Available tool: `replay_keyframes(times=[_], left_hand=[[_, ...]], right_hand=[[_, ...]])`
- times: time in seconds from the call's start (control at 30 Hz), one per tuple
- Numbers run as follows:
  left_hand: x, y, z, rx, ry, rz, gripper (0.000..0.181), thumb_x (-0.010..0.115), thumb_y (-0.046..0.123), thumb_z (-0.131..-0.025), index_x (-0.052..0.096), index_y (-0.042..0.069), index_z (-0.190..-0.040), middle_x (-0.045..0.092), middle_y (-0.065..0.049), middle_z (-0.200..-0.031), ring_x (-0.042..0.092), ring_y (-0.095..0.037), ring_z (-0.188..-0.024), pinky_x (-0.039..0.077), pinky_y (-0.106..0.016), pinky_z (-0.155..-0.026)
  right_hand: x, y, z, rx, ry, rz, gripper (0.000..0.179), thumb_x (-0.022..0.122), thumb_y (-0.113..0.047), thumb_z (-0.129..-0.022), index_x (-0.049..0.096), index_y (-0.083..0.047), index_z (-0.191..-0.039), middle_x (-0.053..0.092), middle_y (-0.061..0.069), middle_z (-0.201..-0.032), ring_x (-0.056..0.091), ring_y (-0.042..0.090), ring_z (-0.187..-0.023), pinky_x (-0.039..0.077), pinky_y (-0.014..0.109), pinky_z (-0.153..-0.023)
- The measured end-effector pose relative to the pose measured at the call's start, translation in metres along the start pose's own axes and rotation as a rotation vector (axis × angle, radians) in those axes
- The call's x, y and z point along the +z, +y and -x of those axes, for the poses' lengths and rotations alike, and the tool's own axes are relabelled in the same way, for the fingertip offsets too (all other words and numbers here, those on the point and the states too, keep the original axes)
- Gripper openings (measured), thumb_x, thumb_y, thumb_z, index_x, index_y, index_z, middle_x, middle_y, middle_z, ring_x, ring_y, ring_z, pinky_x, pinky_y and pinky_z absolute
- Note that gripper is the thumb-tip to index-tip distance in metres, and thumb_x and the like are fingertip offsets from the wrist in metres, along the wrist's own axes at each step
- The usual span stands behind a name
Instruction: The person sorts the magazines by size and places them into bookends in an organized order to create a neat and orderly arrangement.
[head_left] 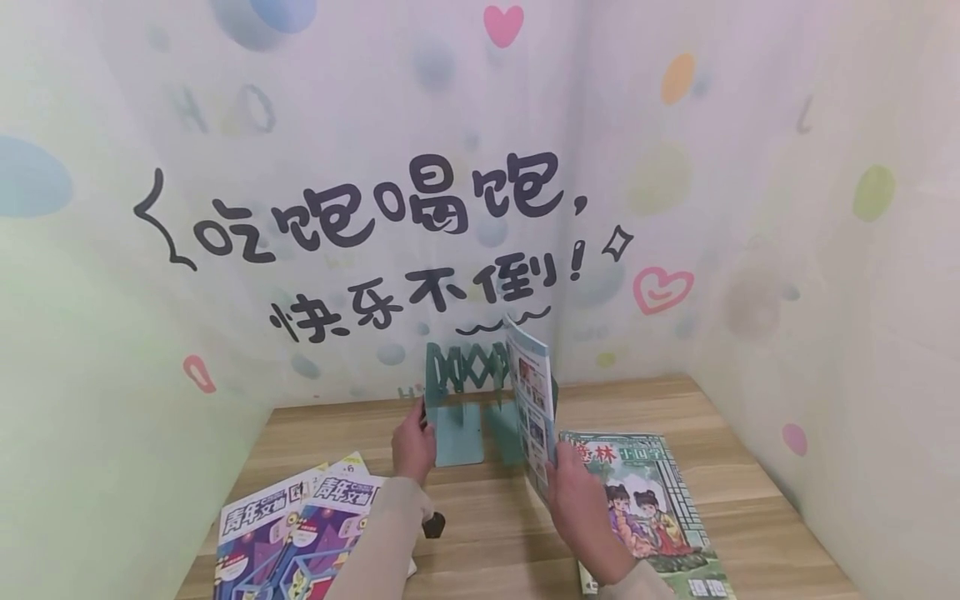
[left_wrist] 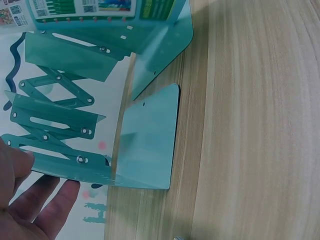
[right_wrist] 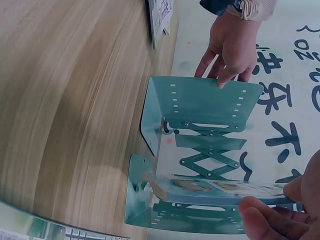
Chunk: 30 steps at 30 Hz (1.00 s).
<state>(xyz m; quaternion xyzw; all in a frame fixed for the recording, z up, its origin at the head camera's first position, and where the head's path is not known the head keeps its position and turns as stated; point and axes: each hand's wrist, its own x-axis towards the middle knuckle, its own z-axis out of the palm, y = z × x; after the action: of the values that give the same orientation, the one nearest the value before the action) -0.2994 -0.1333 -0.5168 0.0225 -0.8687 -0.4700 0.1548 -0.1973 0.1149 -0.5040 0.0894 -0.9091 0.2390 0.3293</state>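
A teal metal expandable bookend point(head_left: 459, 437) with crisscross slats stands at the table's back, its two end plates spread apart. My left hand point(head_left: 415, 446) pinches the left end plate, thumb on one side and fingers on the other, as the left wrist view shows. My right hand point(head_left: 588, 508) holds a thin magazine point(head_left: 532, 400) upright by its near edge, thumb against one face. In the right wrist view the magazine point(right_wrist: 225, 192) is between the two end plates, close beside the right one point(right_wrist: 195, 220).
Purple-covered magazines point(head_left: 258, 533) overlap at the table's left front. A green-bordered magazine point(head_left: 663, 517) with two drawn figures lies flat at the right, partly behind my right hand. A printed curtain wall point(head_left: 480, 100) rises right behind the wooden table point(head_left: 630, 400).
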Motion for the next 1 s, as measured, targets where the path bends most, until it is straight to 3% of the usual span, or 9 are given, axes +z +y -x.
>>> replay_keyframes(times=[0.5, 1.0], left_hand=[[0.000, 0.001, 0.001, -0.002, 0.003, 0.001, 0.052, 0.053, 0.002, -0.097, 0.040, 0.007, -0.148, 0.052, -0.020, -0.138, 0.056, -0.037, -0.119, 0.050, -0.048, -0.093], [0.001, 0.000, 0.001, -0.013, 0.022, 0.001, 0.052, 0.054, 0.002, -0.097, 0.041, 0.008, -0.147, 0.053, -0.018, -0.138, 0.056, -0.036, -0.119, 0.050, -0.048, -0.092]], right_hand=[[0.012, 0.010, -0.010, -0.005, 0.039, -0.016, 0.022, 0.066, -0.008, -0.090, 0.046, -0.004, -0.098, 0.056, 0.012, -0.082, 0.058, 0.032, -0.054, 0.039, 0.035, -0.035], [0.035, 0.022, -0.013, -0.024, 0.002, 0.038, 0.021, 0.066, -0.007, -0.089, 0.047, -0.004, -0.098, 0.053, 0.012, -0.083, 0.050, 0.023, -0.047, 0.033, 0.025, -0.034]])
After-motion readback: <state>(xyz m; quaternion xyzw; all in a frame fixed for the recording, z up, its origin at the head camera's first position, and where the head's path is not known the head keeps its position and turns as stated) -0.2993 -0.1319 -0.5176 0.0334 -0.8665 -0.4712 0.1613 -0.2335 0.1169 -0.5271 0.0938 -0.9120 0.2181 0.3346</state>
